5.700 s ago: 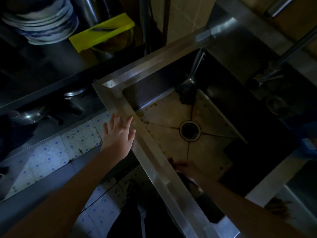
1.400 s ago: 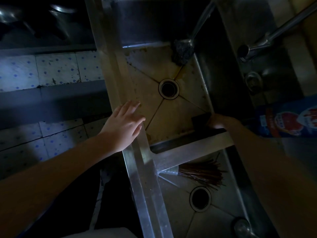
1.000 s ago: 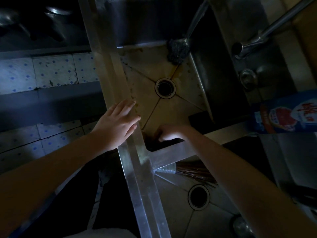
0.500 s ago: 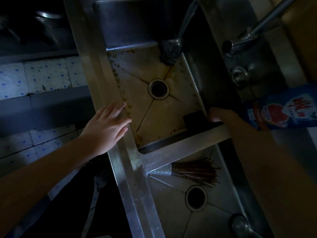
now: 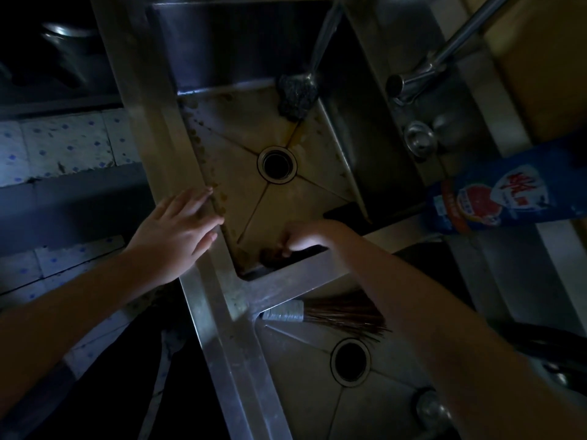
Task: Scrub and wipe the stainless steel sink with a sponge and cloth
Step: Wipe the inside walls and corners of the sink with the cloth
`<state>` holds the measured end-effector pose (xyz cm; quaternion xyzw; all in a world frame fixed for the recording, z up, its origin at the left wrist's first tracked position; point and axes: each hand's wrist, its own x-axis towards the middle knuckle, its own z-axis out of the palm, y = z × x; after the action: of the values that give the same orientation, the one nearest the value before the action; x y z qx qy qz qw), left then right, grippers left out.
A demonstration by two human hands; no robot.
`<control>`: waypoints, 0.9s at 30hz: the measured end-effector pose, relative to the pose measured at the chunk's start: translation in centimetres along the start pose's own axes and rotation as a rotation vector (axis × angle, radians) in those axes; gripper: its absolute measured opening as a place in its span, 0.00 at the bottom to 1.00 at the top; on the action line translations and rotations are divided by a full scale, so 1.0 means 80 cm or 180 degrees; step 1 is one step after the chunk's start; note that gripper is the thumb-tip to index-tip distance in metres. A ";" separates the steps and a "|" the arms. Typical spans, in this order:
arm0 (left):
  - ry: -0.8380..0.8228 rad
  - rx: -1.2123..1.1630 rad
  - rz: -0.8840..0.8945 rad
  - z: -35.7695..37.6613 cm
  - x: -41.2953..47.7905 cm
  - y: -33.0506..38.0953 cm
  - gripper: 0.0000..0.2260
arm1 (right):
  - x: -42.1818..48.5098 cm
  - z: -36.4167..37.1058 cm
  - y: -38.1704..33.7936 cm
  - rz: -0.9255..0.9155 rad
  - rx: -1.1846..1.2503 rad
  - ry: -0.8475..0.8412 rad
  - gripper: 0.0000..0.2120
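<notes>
Steel sink (image 5: pixel 165 122) floor shows brown spots nearest the drain (image 5: pixel 277 164)'s front corner, where the right hand (image 5: pixel 306 238), closure unclear, should press hard while the flat-open left hand (image 5: pixel 178 231) braces.

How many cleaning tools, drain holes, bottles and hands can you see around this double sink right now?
Cleaning tools: 2, a wire scrubber on a handle and a bristle brush
Drain holes: 2
Bottles: 1, blue
Hands: 2, left hand and right hand
Total: 7
</notes>
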<state>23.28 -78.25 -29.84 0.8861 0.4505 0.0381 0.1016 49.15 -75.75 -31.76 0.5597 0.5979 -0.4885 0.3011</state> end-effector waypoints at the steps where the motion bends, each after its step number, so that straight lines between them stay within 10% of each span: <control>1: -0.0007 0.0006 0.0006 0.000 0.000 0.000 0.12 | -0.005 -0.009 0.019 0.0149 -0.0086 0.0022 0.12; 12: 0.0075 0.0078 -0.0047 0.010 -0.002 0.000 0.12 | -0.045 -0.083 0.189 0.1519 -0.0148 0.0743 0.18; 27: -0.0209 -0.0004 0.0074 -0.027 0.027 -0.046 0.18 | -0.003 0.013 -0.025 0.0292 0.0676 0.0046 0.11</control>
<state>21.27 -74.10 -28.61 0.8920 0.4366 0.0104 0.1165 47.07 -76.56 -31.40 0.6187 0.5186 -0.5308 0.2579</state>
